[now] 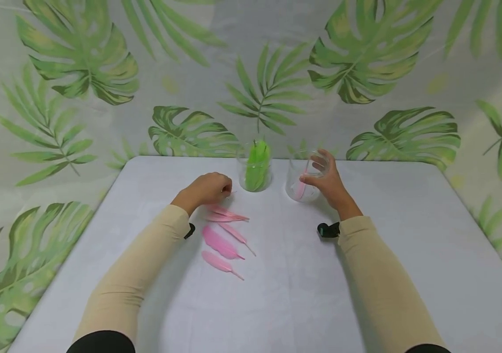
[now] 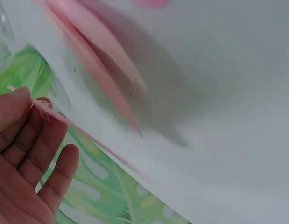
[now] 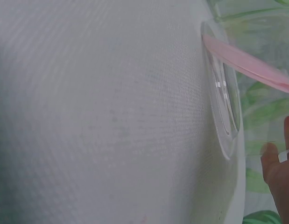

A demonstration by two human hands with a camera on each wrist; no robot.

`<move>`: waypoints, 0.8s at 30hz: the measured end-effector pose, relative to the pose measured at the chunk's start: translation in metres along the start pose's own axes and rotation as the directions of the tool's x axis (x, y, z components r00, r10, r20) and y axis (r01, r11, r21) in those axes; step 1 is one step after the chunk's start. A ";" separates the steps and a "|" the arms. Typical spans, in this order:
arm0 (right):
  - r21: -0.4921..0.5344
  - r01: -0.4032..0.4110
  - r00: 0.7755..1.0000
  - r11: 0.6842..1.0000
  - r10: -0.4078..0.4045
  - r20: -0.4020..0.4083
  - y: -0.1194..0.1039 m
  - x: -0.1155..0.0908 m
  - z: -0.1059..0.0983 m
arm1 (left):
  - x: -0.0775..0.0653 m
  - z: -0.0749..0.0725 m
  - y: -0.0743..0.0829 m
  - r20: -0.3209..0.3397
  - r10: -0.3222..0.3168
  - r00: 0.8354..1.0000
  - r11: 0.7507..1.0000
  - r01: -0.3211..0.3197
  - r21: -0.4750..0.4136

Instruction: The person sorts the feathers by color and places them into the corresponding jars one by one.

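My left hand (image 1: 208,189) hovers over the left middle of the table. In the left wrist view its thumb and fingers pinch a pink feather (image 2: 47,110) near the quill end. Below it lie several pink feathers (image 1: 224,215), among them a brighter, wider one (image 1: 221,243). My right hand (image 1: 328,181) grips a clear glass cup (image 1: 292,179) from the right side, thumb at the front and fingers round the back. One pink feather (image 3: 249,64) leans inside that cup, which stands upright on the table.
A second clear cup (image 1: 241,169) holding bright green feathers (image 1: 257,169) stands left of the first, near the back edge. White cloth (image 1: 286,294) covers the table. Behind hangs a leaf-patterned curtain (image 1: 277,29).
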State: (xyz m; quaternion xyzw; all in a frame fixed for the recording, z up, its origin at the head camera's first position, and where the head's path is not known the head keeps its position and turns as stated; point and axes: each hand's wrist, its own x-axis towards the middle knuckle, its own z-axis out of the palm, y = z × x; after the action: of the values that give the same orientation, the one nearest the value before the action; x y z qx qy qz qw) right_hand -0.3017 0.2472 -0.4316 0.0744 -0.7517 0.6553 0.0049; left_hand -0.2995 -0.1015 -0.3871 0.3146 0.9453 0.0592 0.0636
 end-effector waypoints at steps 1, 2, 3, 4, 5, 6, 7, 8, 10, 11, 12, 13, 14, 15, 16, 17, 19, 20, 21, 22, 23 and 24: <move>0.000 -0.001 1.000 1.000 0.001 -0.002 0.000 0.000 0.000 | -0.001 -0.001 -0.002 -0.006 -0.011 1.000 1.000 0.011 -0.009; -0.001 -0.003 1.000 1.000 0.003 -0.004 0.000 0.000 0.000 | -0.002 -0.003 -0.004 -0.008 -0.024 1.000 1.000 0.024 -0.019; 0.001 -0.005 1.000 1.000 0.005 -0.006 0.000 0.001 0.000 | -0.003 -0.004 -0.006 -0.009 -0.035 0.999 0.999 0.034 -0.034; -0.001 -0.007 1.000 1.000 0.007 -0.006 0.000 0.001 0.000 | -0.003 -0.005 -0.008 -0.010 -0.046 0.999 0.998 0.045 -0.051; 0.004 -0.007 1.000 1.000 0.007 -0.007 -0.001 0.001 0.000 | -0.003 -0.006 -0.011 -0.013 -0.057 0.998 0.996 0.056 -0.070; 0.005 -0.009 1.000 1.000 0.009 -0.006 -0.001 0.001 0.000 | -0.003 -0.007 -0.015 -0.019 -0.069 0.997 0.994 0.067 -0.090; 0.006 -0.009 1.000 1.000 0.009 -0.006 -0.001 0.001 0.000 | -0.003 -0.009 -0.019 -0.028 -0.086 0.996 0.990 0.083 -0.115; 0.006 -0.006 1.000 1.000 0.006 -0.001 -0.001 0.001 0.000 | -0.002 -0.010 -0.024 -0.040 -0.110 0.993 0.983 0.103 -0.149; 0.011 0.001 1.000 1.000 -0.002 0.002 -0.002 0.001 0.000 | -0.002 -0.014 -0.034 -0.074 -0.177 0.981 0.960 0.156 -0.231; 0.017 0.005 1.000 1.000 -0.005 0.001 -0.001 0.001 0.000 | -0.002 -0.016 -0.038 -0.093 -0.220 0.971 0.942 0.186 -0.280; 0.019 0.007 1.000 1.000 -0.007 0.003 -0.001 0.001 0.000 | -0.002 -0.018 -0.043 -0.112 -0.260 0.959 0.921 0.212 -0.327; 0.023 0.009 1.000 1.000 -0.009 0.005 0.000 0.001 0.000 | -0.003 -0.020 -0.047 -0.127 -0.302 0.945 0.898 0.237 -0.371; 0.027 0.009 1.000 1.000 -0.009 0.008 0.000 0.001 0.000 | -0.004 -0.022 -0.051 -0.141 -0.339 0.930 0.872 0.255 -0.417; 0.029 0.006 1.000 1.000 -0.006 0.008 0.001 0.001 0.000 | -0.004 -0.024 -0.054 -0.156 -0.370 0.916 0.850 0.266 -0.455; 0.032 0.001 1.000 1.000 -0.001 0.010 0.001 0.001 0.000 | -0.005 -0.025 -0.057 -0.174 -0.393 0.903 0.832 0.269 -0.484; 0.032 -0.004 1.000 0.999 0.003 0.012 0.001 0.001 0.000 | -0.005 -0.026 -0.058 -0.196 -0.410 0.891 0.818 0.265 -0.510; 0.032 -0.010 1.000 0.999 0.009 0.017 0.002 0.001 0.000 | -0.006 -0.026 -0.061 -0.241 -0.427 0.872 0.802 0.242 -0.546; 0.030 -0.012 1.000 0.999 0.012 0.017 0.002 0.001 -0.001 | -0.006 -0.026 -0.062 -0.262 -0.431 0.864 0.797 0.227 -0.560; 0.029 -0.014 1.000 0.999 0.014 0.016 0.003 0.002 -0.001 | -0.005 -0.025 -0.063 -0.282 -0.432 0.857 0.794 0.213 -0.569; 0.031 -0.014 1.000 0.999 0.014 0.014 0.003 0.002 -0.001 | -0.005 -0.025 -0.063 -0.294 -0.435 0.851 0.791 0.205 -0.577; 0.032 -0.013 1.000 0.999 0.012 0.011 0.003 0.002 -0.001 | -0.005 -0.025 -0.063 -0.300 -0.442 0.846 0.782 0.199 -0.590; 0.029 -0.013 1.000 0.999 0.012 0.010 0.004 0.003 0.000 | -0.004 -0.024 -0.062 -0.297 -0.450 0.842 0.771 0.198 -0.605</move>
State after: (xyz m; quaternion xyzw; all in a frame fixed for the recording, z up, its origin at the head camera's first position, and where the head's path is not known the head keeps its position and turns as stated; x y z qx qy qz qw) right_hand -0.3047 0.2477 -0.4349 0.0730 -0.7424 0.6659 -0.0041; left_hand -0.3365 -0.1554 -0.3724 0.0894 0.9178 0.3840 -0.0468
